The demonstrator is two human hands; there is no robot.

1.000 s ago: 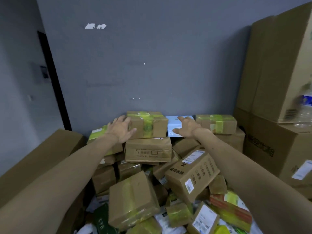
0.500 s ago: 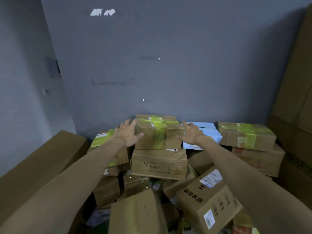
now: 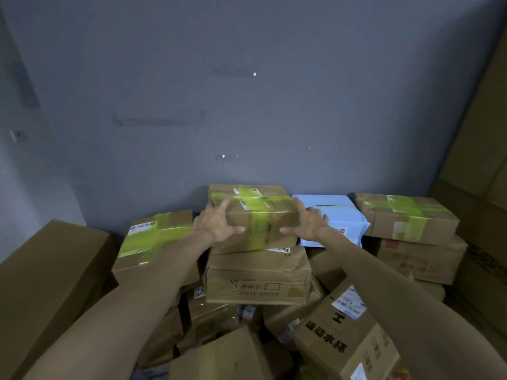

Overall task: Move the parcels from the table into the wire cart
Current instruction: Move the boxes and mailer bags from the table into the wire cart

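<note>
A brown cardboard parcel with green tape (image 3: pixel 255 218) sits on top of the heap, resting on a larger crumpled brown box (image 3: pixel 258 275). My left hand (image 3: pixel 216 223) grips its left end, thumb on the front face and fingers over the top. My right hand (image 3: pixel 304 222) grips its right end the same way. A light blue parcel (image 3: pixel 337 215) lies just right of my right hand. Neither the table nor the wire cart is in view.
Green-taped boxes lie at the left (image 3: pixel 156 239) and right (image 3: pixel 403 218) of the heap. A printed carton (image 3: pixel 345 338) lies lower right. A long brown carton (image 3: pixel 46 283) flanks the left, tall cartons (image 3: pixel 482 187) the right. A grey wall (image 3: pixel 247 91) stands close behind.
Both hands have closed in on the ends of the green-taped parcel and now grip it. My view has moved nearer and a little to the left.
</note>
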